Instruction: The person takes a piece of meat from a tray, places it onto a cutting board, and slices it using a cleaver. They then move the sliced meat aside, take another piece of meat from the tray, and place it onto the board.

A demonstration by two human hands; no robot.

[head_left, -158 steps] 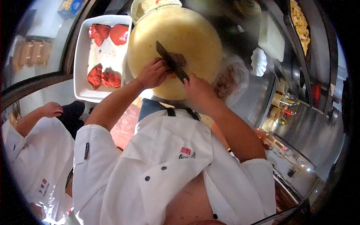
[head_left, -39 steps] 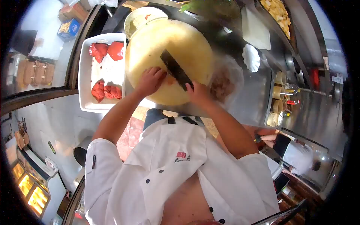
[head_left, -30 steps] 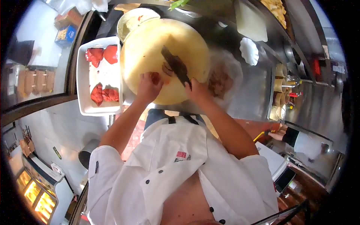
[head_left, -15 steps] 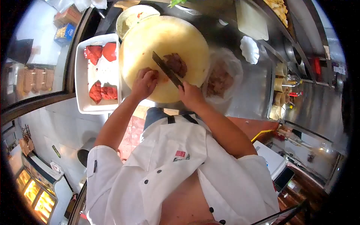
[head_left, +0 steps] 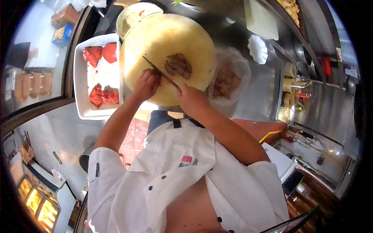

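Observation:
A round yellowish cutting board (head_left: 171, 35) lies before me. My right hand (head_left: 192, 100) is closed on the handle of a cleaver (head_left: 161, 73), whose blade points up and left across the board. My left hand (head_left: 147, 84) rests on the board just left of the blade, fingers curled over a piece of meat that they mostly hide. To the right of the blade sits a small pile of dark sliced meat (head_left: 178, 66). Right of the board stands a clear plastic bag (head_left: 241, 64) with paler meat slices (head_left: 226, 82) in it.
A white tray (head_left: 81, 83) with several red pieces of meat (head_left: 92, 56) stands left of the board. Behind the board is a pale bowl (head_left: 126, 27). A white scalloped dish (head_left: 257, 49) and a white rectangular board (head_left: 261, 19) lie on the metal counter (head_left: 264, 95).
The cleaver has moved left, away from the slice pile and up to my left hand, its blade now seen more edge-on. My right hand has shifted left with it.

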